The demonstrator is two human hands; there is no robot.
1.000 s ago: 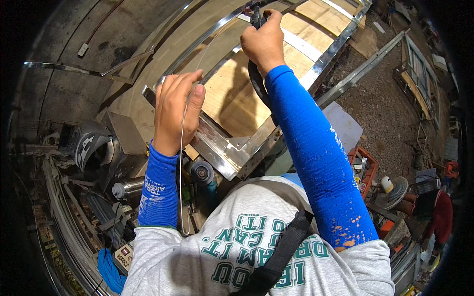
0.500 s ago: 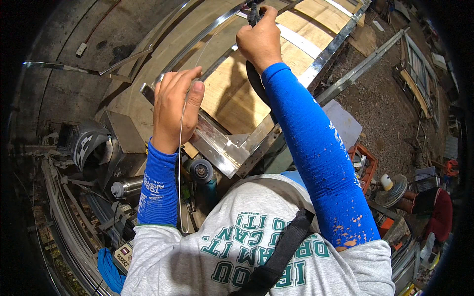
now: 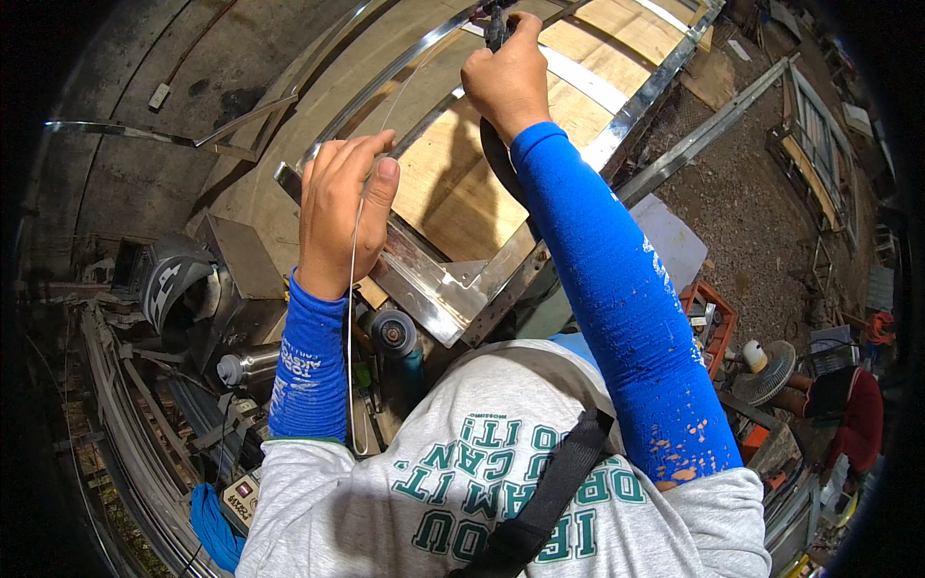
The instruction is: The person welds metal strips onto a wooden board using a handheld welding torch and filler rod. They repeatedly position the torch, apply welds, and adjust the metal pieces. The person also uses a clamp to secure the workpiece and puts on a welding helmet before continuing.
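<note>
Between the thumb and fingers of my left hand runs a thin metal filler rod. Its tail hangs down beside my blue sleeve, and its far end slants up toward the torch. My right hand is closed round a black welding torch at the top of the view, with a thick dark hose trailing below the wrist. Both hands are over a shiny metal frame with curved and straight bars. The torch tip and the rod's far end are too small to make out clearly.
Plywood lies under the bars. An angle grinder stands at the frame's near corner. To the left are a welding helmet and a metal bottle. A red crate and a fan are at right.
</note>
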